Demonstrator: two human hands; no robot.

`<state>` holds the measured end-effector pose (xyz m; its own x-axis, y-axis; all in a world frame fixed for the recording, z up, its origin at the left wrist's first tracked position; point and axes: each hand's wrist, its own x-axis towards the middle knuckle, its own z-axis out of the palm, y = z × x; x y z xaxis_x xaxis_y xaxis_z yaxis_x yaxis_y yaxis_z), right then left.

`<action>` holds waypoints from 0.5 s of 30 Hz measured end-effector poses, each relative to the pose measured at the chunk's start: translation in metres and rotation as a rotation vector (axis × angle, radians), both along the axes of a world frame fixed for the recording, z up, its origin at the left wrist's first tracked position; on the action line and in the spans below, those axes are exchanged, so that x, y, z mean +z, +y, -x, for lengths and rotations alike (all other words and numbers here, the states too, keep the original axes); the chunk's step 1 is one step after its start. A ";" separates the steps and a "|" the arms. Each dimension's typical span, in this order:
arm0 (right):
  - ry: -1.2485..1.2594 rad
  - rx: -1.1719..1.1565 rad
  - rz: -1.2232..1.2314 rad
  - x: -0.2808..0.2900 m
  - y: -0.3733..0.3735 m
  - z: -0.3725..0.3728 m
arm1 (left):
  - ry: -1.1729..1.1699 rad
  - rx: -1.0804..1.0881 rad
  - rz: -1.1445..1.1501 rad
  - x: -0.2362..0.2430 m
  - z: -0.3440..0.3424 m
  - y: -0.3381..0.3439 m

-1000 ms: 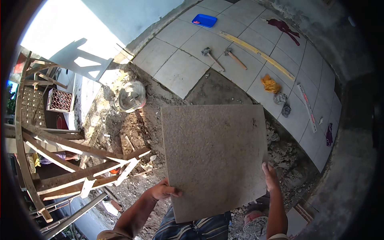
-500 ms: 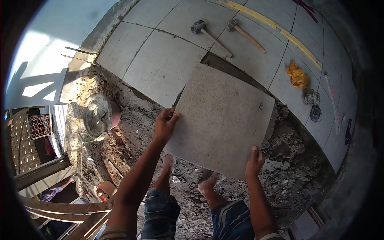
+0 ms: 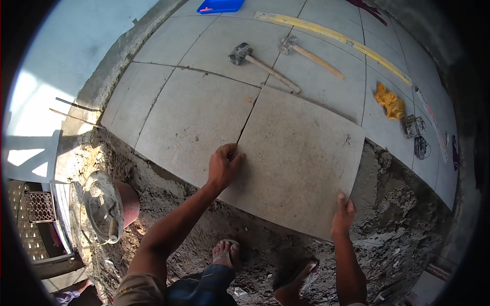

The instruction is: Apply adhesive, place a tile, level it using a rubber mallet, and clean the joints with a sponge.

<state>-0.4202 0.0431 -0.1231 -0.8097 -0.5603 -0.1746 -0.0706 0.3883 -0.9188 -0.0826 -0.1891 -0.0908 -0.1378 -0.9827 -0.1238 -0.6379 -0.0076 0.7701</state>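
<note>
Between my hands is a large square floor tile (image 3: 301,158), light grey and dusty, lying close to flat beside the laid tiles (image 3: 199,112). My left hand (image 3: 224,166) grips its left edge, at the dark joint with the neighbouring tile. On its right edge, near the lower right corner, my right hand (image 3: 343,214) is closed with the thumb on top. The tile's far edge meets the laid row; whether it rests fully on the bed below I cannot tell. Just beyond it lie a black-headed mallet (image 3: 263,66) and a hammer with a wooden handle (image 3: 311,56).
Wet mortar (image 3: 383,188) spreads right of the tile. A bucket (image 3: 125,204) with a trowel stands left on rubble. Farther off lie a yellow straightedge (image 3: 332,33), an orange cloth (image 3: 389,102), a blue tray (image 3: 220,5) and a string reel (image 3: 412,126). My feet stand close below.
The tile has come down and away from me, covering the dark gap at the laid row. Both hands still grip it. The view has shifted, and a blue tray now shows at the top.
</note>
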 end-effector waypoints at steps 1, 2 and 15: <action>0.004 0.024 -0.014 -0.002 0.004 0.003 | 0.006 -0.012 0.020 -0.003 -0.003 0.000; 0.006 0.050 -0.032 -0.002 0.009 0.002 | -0.006 -0.044 0.024 -0.006 -0.009 0.001; 0.004 -0.001 -0.051 -0.001 0.014 -0.002 | -0.043 -0.119 0.065 -0.008 -0.014 -0.005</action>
<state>-0.4181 0.0569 -0.1236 -0.8109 -0.5501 -0.1995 -0.0741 0.4348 -0.8975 -0.0689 -0.1938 -0.0990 -0.2498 -0.9658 -0.0690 -0.6635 0.1189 0.7387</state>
